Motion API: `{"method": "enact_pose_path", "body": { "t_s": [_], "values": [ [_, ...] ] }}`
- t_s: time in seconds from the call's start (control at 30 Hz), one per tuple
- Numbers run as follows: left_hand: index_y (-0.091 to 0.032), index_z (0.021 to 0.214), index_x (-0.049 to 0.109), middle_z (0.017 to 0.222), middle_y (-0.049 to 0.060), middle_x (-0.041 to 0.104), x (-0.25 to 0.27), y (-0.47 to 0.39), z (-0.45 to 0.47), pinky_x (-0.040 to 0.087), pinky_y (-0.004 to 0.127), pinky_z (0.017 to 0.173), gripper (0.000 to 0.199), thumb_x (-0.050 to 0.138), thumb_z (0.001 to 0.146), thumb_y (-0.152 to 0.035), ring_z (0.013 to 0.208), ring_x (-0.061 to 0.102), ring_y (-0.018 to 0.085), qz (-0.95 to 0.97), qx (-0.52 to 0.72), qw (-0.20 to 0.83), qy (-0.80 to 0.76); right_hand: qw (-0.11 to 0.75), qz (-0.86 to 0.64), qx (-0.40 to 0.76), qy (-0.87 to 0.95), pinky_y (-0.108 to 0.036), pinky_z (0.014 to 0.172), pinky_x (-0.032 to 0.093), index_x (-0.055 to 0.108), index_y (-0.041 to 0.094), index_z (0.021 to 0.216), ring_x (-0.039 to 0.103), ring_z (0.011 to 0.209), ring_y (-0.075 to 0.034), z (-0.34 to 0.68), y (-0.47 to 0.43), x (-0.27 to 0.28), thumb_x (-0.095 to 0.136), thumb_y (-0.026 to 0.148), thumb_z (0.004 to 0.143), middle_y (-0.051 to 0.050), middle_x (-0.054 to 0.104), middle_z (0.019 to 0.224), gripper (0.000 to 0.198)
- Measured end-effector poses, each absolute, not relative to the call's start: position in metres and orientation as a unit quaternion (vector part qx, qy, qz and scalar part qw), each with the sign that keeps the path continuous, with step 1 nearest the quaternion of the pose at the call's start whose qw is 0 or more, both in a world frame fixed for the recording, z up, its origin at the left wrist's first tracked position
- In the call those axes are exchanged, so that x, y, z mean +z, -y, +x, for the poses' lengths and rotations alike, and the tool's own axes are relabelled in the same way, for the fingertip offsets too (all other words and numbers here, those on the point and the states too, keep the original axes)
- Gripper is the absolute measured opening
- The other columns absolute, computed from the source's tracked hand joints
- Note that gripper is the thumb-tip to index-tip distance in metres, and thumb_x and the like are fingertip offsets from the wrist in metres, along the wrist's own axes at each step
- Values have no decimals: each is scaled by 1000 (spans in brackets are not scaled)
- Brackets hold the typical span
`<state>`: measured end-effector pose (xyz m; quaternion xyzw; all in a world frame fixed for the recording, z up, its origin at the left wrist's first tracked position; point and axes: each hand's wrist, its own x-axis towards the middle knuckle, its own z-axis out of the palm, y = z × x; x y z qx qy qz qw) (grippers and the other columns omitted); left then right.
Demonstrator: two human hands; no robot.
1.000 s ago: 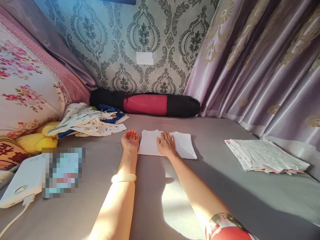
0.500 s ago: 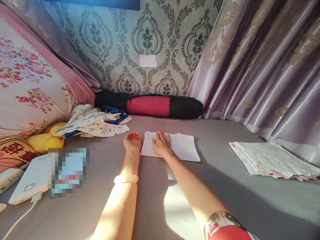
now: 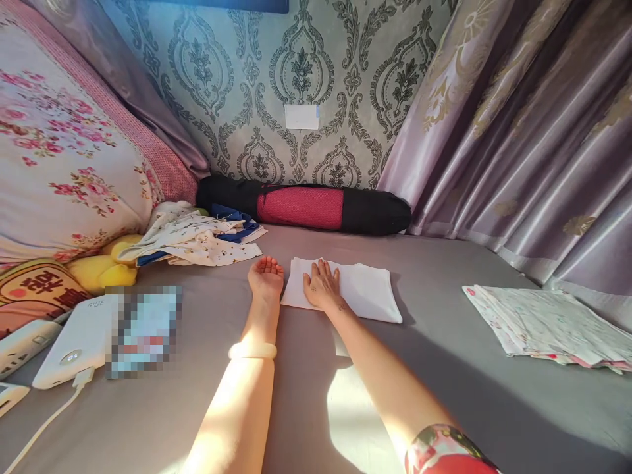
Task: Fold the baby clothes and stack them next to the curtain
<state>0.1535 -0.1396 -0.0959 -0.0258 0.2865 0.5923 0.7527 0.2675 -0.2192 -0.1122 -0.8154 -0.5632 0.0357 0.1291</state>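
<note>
A folded white cloth [image 3: 368,289] lies flat on the grey sheet in the middle. My right hand [image 3: 323,284] rests palm down on its left part, open, with the fingers spread a little. Beside the cloth's left edge, my left hand [image 3: 266,276] lies palm up. Its fingers curl loosely above an empty palm, so it holds nothing. Whether its edge touches the cloth I cannot tell.
A pile of crumpled printed clothes [image 3: 202,240] lies at back left, near a floral cushion [image 3: 64,145]. Behind is a black and red rolled bag [image 3: 301,207]. A stack of folded printed cloths [image 3: 548,326] sits right. A white power bank [image 3: 79,342] with cable lies left.
The view has shifted slightly, so most things appear a little further right. Both hands keep their places beside and on the white cloth, which looks unchanged.
</note>
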Motion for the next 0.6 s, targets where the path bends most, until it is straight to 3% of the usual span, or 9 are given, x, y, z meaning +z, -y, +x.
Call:
{"method": "enact_pose_path", "body": {
  "t_s": [0.6],
  "values": [
    [-19,72,53,65,-1,56,-105,134,153,43,21,55,10,48,80,-16,52,55,9,43,600,750,-274,136,-793,11,594,-50,116,14,41,11,146,25,144,-27,238,210,-114,23,35,99,-14,36,154,56]
  ]
}}
